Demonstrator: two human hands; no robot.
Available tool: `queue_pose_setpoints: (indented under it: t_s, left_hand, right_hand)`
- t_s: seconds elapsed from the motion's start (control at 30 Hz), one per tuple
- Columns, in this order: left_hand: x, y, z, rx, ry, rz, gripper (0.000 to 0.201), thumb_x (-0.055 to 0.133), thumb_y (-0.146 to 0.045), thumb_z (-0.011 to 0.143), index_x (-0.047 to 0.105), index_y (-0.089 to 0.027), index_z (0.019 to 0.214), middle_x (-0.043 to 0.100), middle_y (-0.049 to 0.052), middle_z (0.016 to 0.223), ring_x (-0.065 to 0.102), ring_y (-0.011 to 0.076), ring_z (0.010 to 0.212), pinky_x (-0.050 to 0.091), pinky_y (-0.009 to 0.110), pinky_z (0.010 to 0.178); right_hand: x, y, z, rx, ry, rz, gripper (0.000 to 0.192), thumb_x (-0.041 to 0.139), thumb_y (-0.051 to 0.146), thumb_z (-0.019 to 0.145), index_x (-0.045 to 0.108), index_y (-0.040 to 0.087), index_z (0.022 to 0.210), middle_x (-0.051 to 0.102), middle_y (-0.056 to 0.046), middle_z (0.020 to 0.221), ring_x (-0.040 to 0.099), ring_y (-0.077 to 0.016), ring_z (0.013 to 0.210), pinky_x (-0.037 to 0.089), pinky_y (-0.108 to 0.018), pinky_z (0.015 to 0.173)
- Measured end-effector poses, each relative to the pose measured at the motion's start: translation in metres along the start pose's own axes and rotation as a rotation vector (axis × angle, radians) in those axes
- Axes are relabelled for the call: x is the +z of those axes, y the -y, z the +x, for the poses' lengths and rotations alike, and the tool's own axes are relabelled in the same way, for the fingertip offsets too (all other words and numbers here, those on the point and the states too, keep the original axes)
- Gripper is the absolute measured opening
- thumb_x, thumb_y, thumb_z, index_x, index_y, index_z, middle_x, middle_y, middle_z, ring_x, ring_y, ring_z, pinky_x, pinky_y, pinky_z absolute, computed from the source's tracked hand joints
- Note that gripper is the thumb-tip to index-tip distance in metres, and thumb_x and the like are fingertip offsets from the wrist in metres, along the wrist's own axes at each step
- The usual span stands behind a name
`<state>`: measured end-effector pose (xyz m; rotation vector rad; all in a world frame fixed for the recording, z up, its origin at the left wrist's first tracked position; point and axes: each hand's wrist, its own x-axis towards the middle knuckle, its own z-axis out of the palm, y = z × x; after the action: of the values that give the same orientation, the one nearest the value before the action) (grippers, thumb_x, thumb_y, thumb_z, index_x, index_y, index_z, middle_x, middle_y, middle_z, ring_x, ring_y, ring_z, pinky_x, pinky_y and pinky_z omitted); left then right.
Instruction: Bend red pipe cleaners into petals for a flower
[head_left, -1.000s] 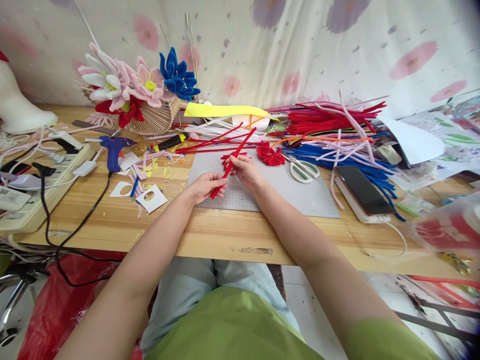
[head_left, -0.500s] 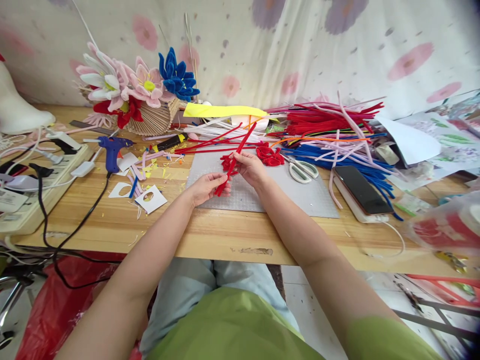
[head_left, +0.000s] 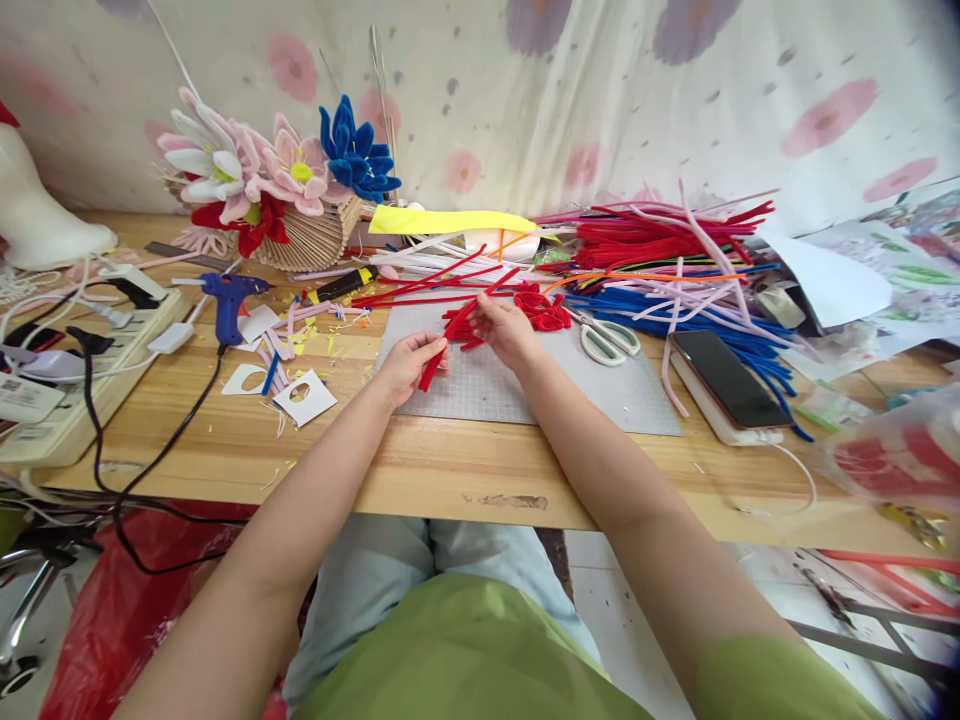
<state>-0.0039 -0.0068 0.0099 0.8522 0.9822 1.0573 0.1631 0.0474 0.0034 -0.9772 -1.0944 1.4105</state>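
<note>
- The left hand [head_left: 406, 362] pinched the near end of a red pipe cleaner [head_left: 459, 325] over the grey cutting mat [head_left: 525, 385]; the right hand [head_left: 504, 327] gripped the same stem farther along, above the mat's far half; the stem ran slantwise from the left hand toward the mat's far edge.
- One folded red pipe-cleaner piece [head_left: 544, 311] lay on the mat just right of the right hand; one pair of white-handled scissors [head_left: 606, 339] lay on the mat right of that.
- The mat's near right part was bare; a strip of bare wooden table [head_left: 450, 465] ran between the mat's near edge and the table's front edge.
- Left of the mat: one blue glue gun [head_left: 226, 300], two white card pieces with cut holes [head_left: 303, 396], pink and yellow scraps; farther left, one white power strip [head_left: 82, 370] at the table's left edge.
- Behind the mat, one heap of pipe cleaners [head_left: 660, 260], red, blue, pink, too many to count; one yellow paper strip [head_left: 450, 221].
- Right of the mat, touching its corner, one dark phone [head_left: 724, 378] on a white block.
- Far left behind the mat, one basket of pipe-cleaner flowers [head_left: 277, 190]: one blue, one red and at least two pink.
</note>
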Motion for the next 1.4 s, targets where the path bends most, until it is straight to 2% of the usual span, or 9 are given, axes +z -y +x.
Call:
queue_pose_setpoints:
  t_s: [0.17, 0.33, 0.43, 0.5, 0.63, 0.8, 0.97, 1.2, 1.4]
  left_hand:
    - [-0.006, -0.002, 0.004, 0.118, -0.165, -0.061, 0.02, 0.074, -0.021, 0.065, 0.056, -0.014, 0.071, 0.061, -0.003, 0.059, 0.056, 0.0073, 0.05, 0.051, 0.022, 0.051]
    - [-0.006, -0.005, 0.004, 0.128, -0.217, -0.079, 0.02, 0.075, -0.021, 0.063, 0.06, -0.013, 0.073, 0.06, -0.003, 0.059, 0.053, 0.0057, 0.049, 0.05, 0.021, 0.053]
    - [-0.007, -0.006, 0.002, 0.115, -0.21, -0.077, 0.02, 0.075, -0.02, 0.063, 0.059, -0.013, 0.071, 0.059, -0.003, 0.058, 0.053, 0.0051, 0.049, 0.051, 0.022, 0.055]
    - [-0.008, -0.006, 0.002, 0.114, -0.21, -0.076, 0.02, 0.074, -0.019, 0.063, 0.058, -0.013, 0.071, 0.059, -0.004, 0.058, 0.053, 0.0051, 0.05, 0.051, 0.022, 0.057]
    - [-0.009, -0.005, 0.005, 0.15, -0.258, -0.029, 0.02, 0.072, -0.021, 0.063, 0.055, -0.014, 0.069, 0.057, -0.005, 0.057, 0.052, 0.0052, 0.049, 0.052, 0.023, 0.057]
    - [-0.012, -0.001, 0.009, 0.223, -0.302, 0.084, 0.018, 0.067, -0.021, 0.065, 0.05, -0.016, 0.065, 0.051, -0.007, 0.052, 0.048, 0.0049, 0.046, 0.051, 0.022, 0.056]
    - [-0.012, 0.005, 0.01, 0.274, -0.242, 0.225, 0.017, 0.065, -0.025, 0.069, 0.051, -0.017, 0.073, 0.053, -0.005, 0.063, 0.055, 0.0067, 0.053, 0.05, 0.02, 0.05]
    - [-0.007, 0.007, 0.007, 0.228, -0.134, 0.319, 0.023, 0.064, -0.031, 0.073, 0.047, -0.019, 0.083, 0.054, -0.007, 0.063, 0.057, 0.0077, 0.046, 0.049, 0.02, 0.044]
    - [-0.009, 0.014, 0.009, 0.295, -0.104, 0.381, 0.017, 0.062, -0.031, 0.076, 0.049, -0.02, 0.079, 0.051, -0.007, 0.056, 0.047, 0.0059, 0.04, 0.042, 0.018, 0.039]
  right_hand:
    - [-0.035, 0.008, 0.003, -0.118, -0.17, -0.419, 0.023, 0.063, 0.038, 0.071, 0.064, 0.017, 0.079, 0.065, -0.002, 0.073, 0.055, -0.0107, 0.063, 0.043, -0.024, 0.06]
    - [-0.049, 0.004, -0.001, -0.21, 0.06, -0.943, 0.016, 0.066, 0.031, 0.067, 0.067, 0.017, 0.075, 0.066, -0.002, 0.074, 0.055, -0.014, 0.068, 0.041, -0.028, 0.066]
    - [-0.048, 0.001, -0.003, -0.297, 0.166, -1.072, 0.01, 0.067, 0.026, 0.065, 0.067, 0.018, 0.072, 0.066, -0.002, 0.075, 0.054, -0.0153, 0.072, 0.039, -0.028, 0.066]
    - [-0.046, 0.001, -0.003, -0.321, 0.161, -1.011, 0.008, 0.066, 0.025, 0.066, 0.067, 0.018, 0.071, 0.065, -0.002, 0.075, 0.053, -0.0152, 0.071, 0.039, -0.028, 0.067]
    - [-0.043, 0.005, -0.005, -0.258, 0.137, -0.73, 0.012, 0.064, 0.028, 0.069, 0.067, 0.017, 0.072, 0.063, -0.001, 0.072, 0.052, -0.013, 0.066, 0.04, -0.029, 0.067]
    - [-0.03, 0.014, -0.013, -0.215, 0.243, -0.493, 0.011, 0.068, 0.024, 0.065, 0.066, 0.016, 0.072, 0.061, 0.0, 0.07, 0.049, -0.0108, 0.063, 0.041, -0.027, 0.062]
    - [-0.013, 0.014, -0.021, -0.132, 0.325, -0.358, 0.011, 0.068, 0.024, 0.064, 0.063, 0.016, 0.071, 0.062, -0.001, 0.073, 0.053, -0.0117, 0.064, 0.045, -0.028, 0.061]
    - [0.004, -0.007, -0.018, -0.116, 0.221, -0.252, 0.015, 0.068, 0.024, 0.061, 0.061, 0.017, 0.073, 0.059, 0.001, 0.072, 0.051, -0.0102, 0.061, 0.042, -0.025, 0.059]
    - [0.017, -0.012, -0.021, -0.07, 0.221, -0.112, 0.02, 0.068, 0.024, 0.059, 0.06, 0.019, 0.077, 0.059, 0.003, 0.072, 0.053, -0.0096, 0.062, 0.044, -0.024, 0.06]
